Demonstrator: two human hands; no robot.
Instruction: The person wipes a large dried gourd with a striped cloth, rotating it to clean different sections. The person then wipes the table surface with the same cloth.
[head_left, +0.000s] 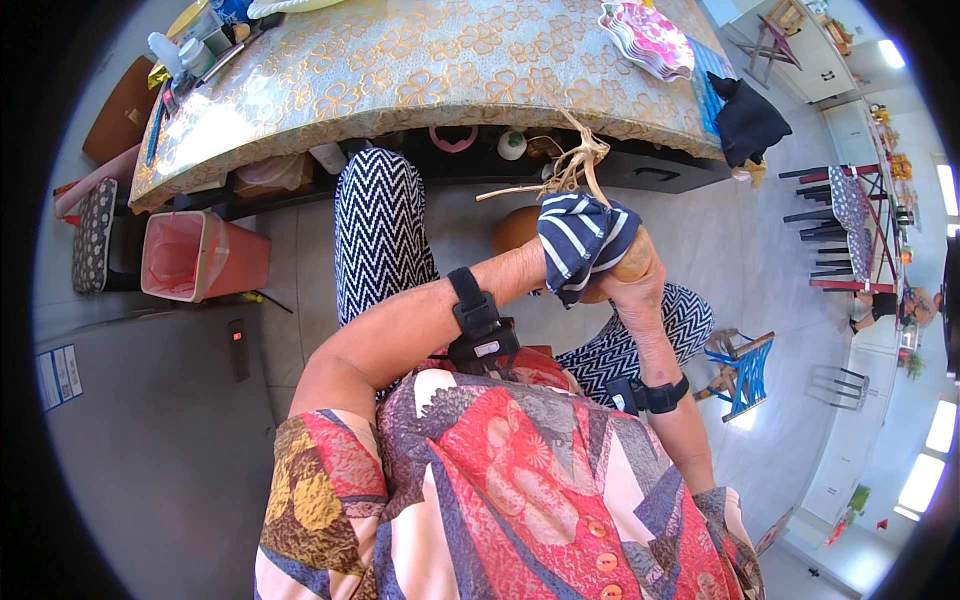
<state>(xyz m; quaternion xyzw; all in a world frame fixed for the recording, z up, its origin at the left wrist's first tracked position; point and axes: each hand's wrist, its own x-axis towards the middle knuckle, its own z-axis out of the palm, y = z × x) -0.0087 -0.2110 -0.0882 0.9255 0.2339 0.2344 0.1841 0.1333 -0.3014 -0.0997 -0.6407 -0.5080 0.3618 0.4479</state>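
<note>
My right hand grips a smooth tan rounded piece, perhaps wood or gourd, above my right knee. A navy cloth with white stripes is draped against this piece. My left hand is at the cloth, its fingers mostly hidden under the folds. Pale, branching root-like stems stick out beyond the cloth towards the table; the cloth hides where they join the tan piece. Below my forearm, a brown rounded thing is partly visible.
Ahead stands a table with a flower-patterned cover, bearing stacked pink scalloped dishes and several bottles. A pink lined bin is at left, beside a grey cabinet. At right are a folding stool and another person.
</note>
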